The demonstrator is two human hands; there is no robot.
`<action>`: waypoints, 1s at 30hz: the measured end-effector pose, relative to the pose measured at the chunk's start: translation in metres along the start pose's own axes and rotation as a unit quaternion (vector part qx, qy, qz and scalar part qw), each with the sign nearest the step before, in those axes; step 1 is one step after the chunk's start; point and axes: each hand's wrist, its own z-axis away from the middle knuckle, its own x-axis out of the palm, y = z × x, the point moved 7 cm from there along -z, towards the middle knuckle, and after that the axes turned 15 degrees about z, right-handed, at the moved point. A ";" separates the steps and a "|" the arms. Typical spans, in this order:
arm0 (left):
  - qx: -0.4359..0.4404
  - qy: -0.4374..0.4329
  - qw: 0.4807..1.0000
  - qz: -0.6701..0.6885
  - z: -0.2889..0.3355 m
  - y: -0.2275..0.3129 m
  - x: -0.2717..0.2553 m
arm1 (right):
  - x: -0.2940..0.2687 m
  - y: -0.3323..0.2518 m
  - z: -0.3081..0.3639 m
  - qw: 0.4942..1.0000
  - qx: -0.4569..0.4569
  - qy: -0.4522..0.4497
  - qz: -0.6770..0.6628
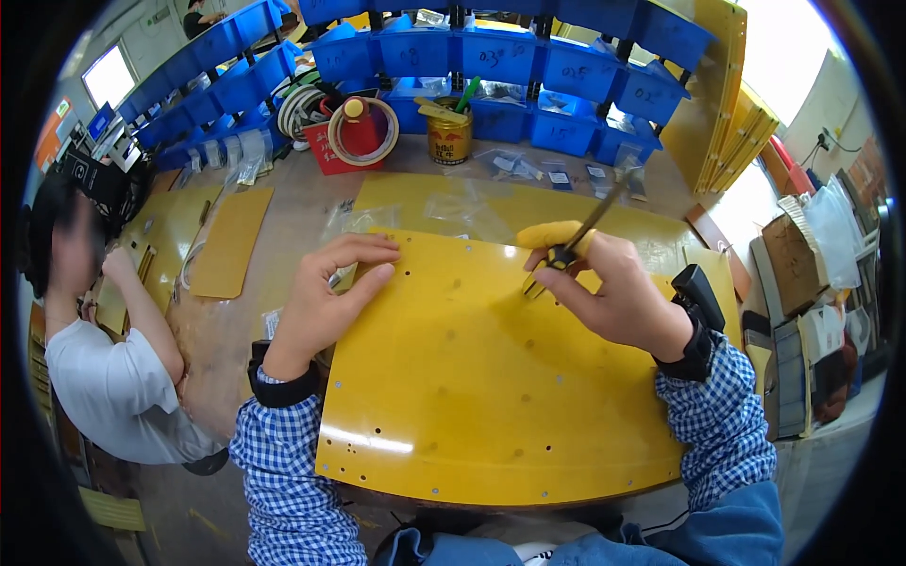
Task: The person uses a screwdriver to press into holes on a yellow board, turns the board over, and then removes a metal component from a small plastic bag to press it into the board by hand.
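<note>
We see the yellow panel lying along the near edge of the workbench; our left hand rests at its far left corner, thumb and fingers parted, perhaps steadying it; our right hand pinches a slender dark tool above it, probably for fine control; toward the far edge, a gold tin holds a green pen; blue bins behind hold plastic packets.
</note>
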 end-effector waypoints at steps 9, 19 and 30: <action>-0.001 -0.005 1.000 0.004 0.000 -0.002 0.001 | -0.010 -0.044 0.023 0.998 -0.055 -0.024 0.030; 0.011 0.002 1.000 -0.003 -0.001 -0.003 0.002 | 0.008 -0.032 0.028 0.998 -0.022 -0.025 0.055; 0.010 0.004 1.000 -0.003 -0.001 -0.005 0.000 | 0.001 -0.033 0.027 0.999 -0.032 0.026 0.004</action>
